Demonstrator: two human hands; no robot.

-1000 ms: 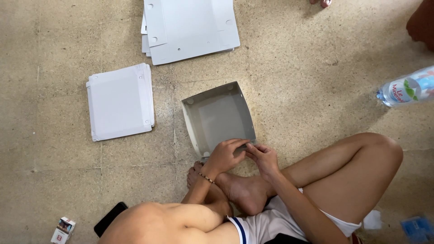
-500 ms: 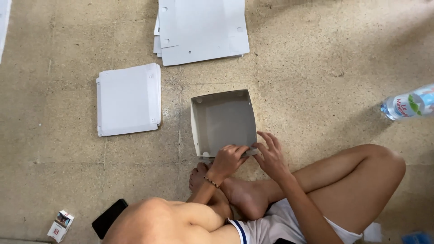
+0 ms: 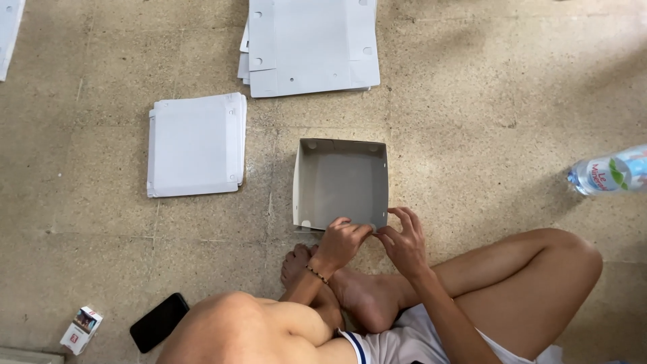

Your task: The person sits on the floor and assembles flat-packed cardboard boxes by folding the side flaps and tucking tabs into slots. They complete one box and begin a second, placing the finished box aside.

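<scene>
Both hands, left hand [image 3: 340,239] & right hand [image 3: 404,243], pinching near wall of grey cardboard box [image 3: 342,182], 3 walls up already, flat blanks [image 3: 310,44] left tbd.

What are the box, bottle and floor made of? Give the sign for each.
Box: likely thin cardboard, matte grey inside, folded creased walls.
Bottle: seemingly clear plastic, see-through and glossy.
Floor: probably speckled terrazzo or concrete, dull, with joint lines.

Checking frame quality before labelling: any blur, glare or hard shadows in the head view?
Head view: sharp overall, soft even light; faint shadows only, inside the box and under the leg. No glare on the floor. Both hands, left hand and right hand, are crisp. The bottle is cut by the right edge.
</scene>
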